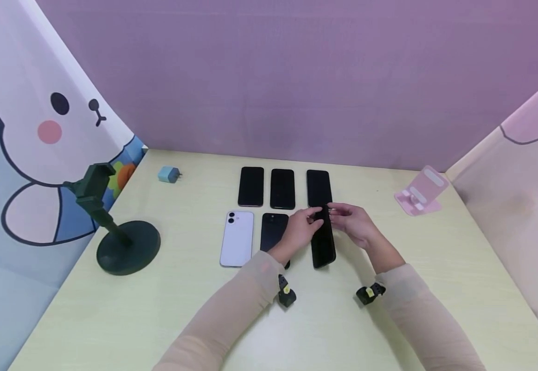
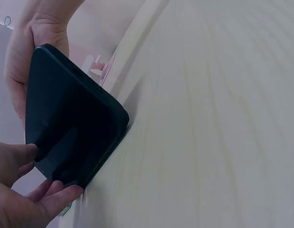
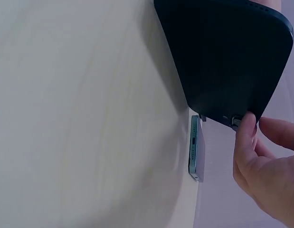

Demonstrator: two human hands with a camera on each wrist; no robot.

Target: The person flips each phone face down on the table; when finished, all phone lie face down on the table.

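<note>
Both hands hold one black phone [image 1: 323,245], dark screen upward, at the front right of a group of phones. In the head view my left hand [image 1: 299,229] grips its upper left side and my right hand [image 1: 353,224] its upper right side. The phone is tilted, its far end raised off the table in the wrist views. The right wrist view shows my right hand [image 3: 268,166] pinching a corner beside a camera lens. In the left wrist view the left hand's fingers [image 2: 59,199] and thumb press on the phone's edges.
Behind lie three black phones [image 1: 282,189] in a row. A pale lavender phone [image 1: 237,238] and a dark phone [image 1: 272,229], partly covered by my left hand, lie left. A green stand [image 1: 127,247], blue charger [image 1: 169,174] and pink phone stand [image 1: 424,190] stand farther out.
</note>
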